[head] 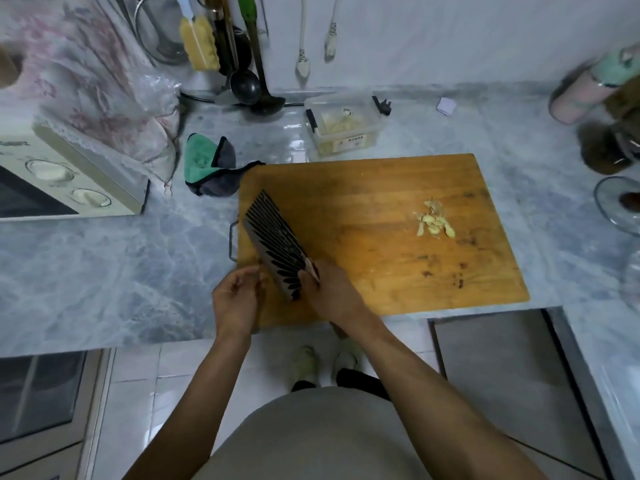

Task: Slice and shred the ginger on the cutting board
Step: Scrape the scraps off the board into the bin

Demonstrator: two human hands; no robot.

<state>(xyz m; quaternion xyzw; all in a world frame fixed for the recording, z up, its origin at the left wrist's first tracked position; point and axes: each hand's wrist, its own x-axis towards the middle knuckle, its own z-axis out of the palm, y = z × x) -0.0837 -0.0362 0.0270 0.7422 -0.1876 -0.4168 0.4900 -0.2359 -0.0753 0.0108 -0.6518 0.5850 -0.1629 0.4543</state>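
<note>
A wooden cutting board lies on the marble counter. A small heap of pale ginger slices sits on its right half. At the board's near left corner my right hand grips the handle of a dark cleaver, whose broad patterned blade points away to the left. My left hand is just left of the blade with its fingers loosely curled; whether it holds a piece of ginger is hidden.
A green and grey cloth lies by the board's far left corner. A clear plastic box stands behind the board. A toaster oven is at left. Jars and a glass dish stand at right.
</note>
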